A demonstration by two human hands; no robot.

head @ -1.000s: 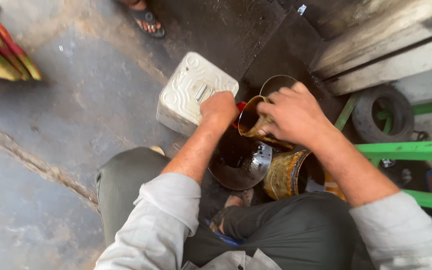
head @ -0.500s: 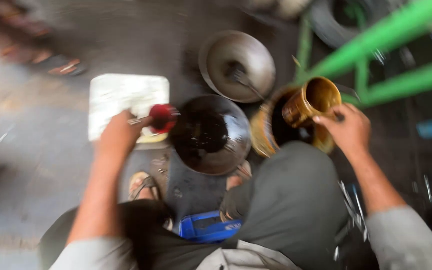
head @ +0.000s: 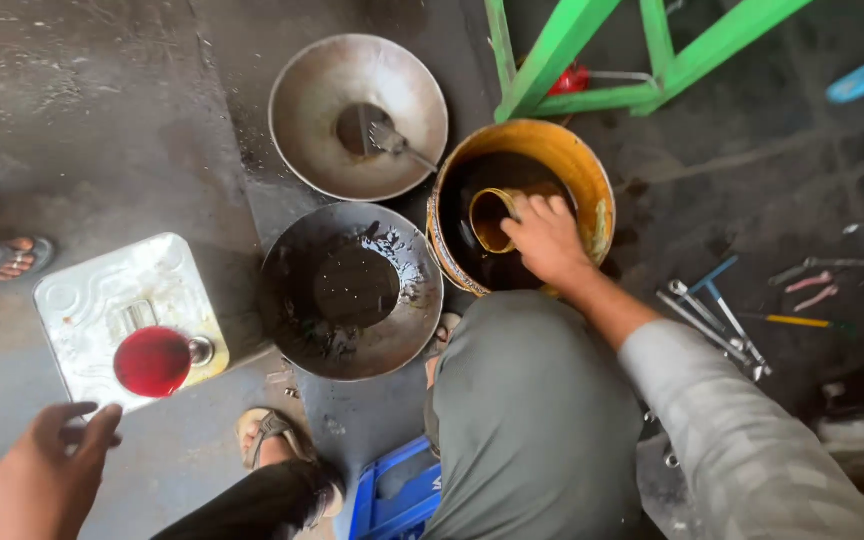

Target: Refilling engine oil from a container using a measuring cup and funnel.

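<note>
Looking straight down at a grimy concrete floor [head: 82,120]. Right hand [head: 547,240] down inside the round yellow-orange metal bucket [head: 597,190] of dark oil, fingers [head: 532,212] curled tight around the rim of a small brass-coloured tin can [head: 492,218], tipped on its side and half sunk in the oil. Bucket sitting right of centre, touching the near dark pan.

Left hand [head: 42,475] way off at the near left corner, hovering over the floor, fingers spread loose and gripping nothing. Closest thing to it: a square white metal canister [head: 82,310] lying flat, with a red plastic funnel [head: 152,361] stuck in its opening, just above the hand but apart from it.

In the middle, a round dark metal pan [head: 297,300] with a pool of black oil in it. Farther back, a second round grey metal bowl [head: 312,90] with a small scoop [head: 382,135] resting inside.

Grey-trousered knee [head: 532,400] in the near middle, sandalled foot [head: 272,435] left of it, blue plastic crate [head: 392,495] tucked between. Green painted metal frame [head: 562,45] at the far right, loose hand tools [head: 722,310] scattered on the floor to the right. Somebody else's sandalled foot [head: 2,258] poking in at the left edge.
</note>
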